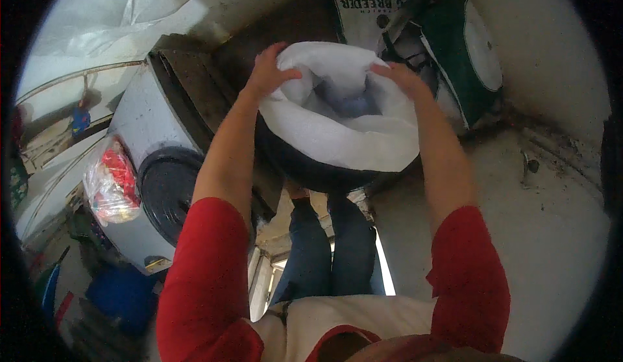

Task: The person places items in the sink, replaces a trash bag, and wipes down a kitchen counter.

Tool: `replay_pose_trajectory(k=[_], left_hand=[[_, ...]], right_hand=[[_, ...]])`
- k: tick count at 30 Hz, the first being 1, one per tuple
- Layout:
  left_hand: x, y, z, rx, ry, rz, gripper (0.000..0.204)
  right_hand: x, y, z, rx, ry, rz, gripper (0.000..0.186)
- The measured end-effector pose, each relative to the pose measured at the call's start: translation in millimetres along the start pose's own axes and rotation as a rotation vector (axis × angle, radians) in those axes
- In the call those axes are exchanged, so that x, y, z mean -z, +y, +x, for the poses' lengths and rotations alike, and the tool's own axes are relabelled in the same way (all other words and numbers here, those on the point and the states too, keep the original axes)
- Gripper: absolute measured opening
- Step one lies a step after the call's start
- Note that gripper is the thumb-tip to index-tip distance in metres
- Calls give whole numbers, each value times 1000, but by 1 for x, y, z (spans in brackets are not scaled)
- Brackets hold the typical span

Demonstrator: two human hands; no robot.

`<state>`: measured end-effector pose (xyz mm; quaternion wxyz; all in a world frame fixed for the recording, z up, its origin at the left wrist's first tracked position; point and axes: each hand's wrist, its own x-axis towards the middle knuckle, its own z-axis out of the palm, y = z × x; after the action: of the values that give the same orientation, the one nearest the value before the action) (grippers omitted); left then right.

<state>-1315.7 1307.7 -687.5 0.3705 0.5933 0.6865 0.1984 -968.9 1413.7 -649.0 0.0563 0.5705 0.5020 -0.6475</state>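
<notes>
Red sleeves (207, 277) closest to my cam, forearms running up and away from them. L hand (267, 76) on my feed: holding the white bag (344, 144) at its far-left edge, thumb laid inward. R hand (403, 81) mirrors it: fingers over the far-right edge, holding too, tho I can't tell how tight w/ fingertips partly tucked. So key geometry: the bag's mouth sits btwn the hands, gaping up at me, its long axis approx L-R, hand to hand. Neither's nearer; both are touching. Most of the folded-down white lies on the body side of the hands, over the black tub (311, 176). Can't tell what the tub's resting on. Round black lid (170, 190): left of L hand, bodyward, beside that forearm. Green-and-white sack (479, 99): just beyond R hand, to its right.
</notes>
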Motion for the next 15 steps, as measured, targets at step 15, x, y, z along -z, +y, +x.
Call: replay_pose_trajectory(k=[15], left_hand=[[-40,97,-125,163,-211,918,125]], right_hand=[[-86,179,-83,214,743,-184,84]])
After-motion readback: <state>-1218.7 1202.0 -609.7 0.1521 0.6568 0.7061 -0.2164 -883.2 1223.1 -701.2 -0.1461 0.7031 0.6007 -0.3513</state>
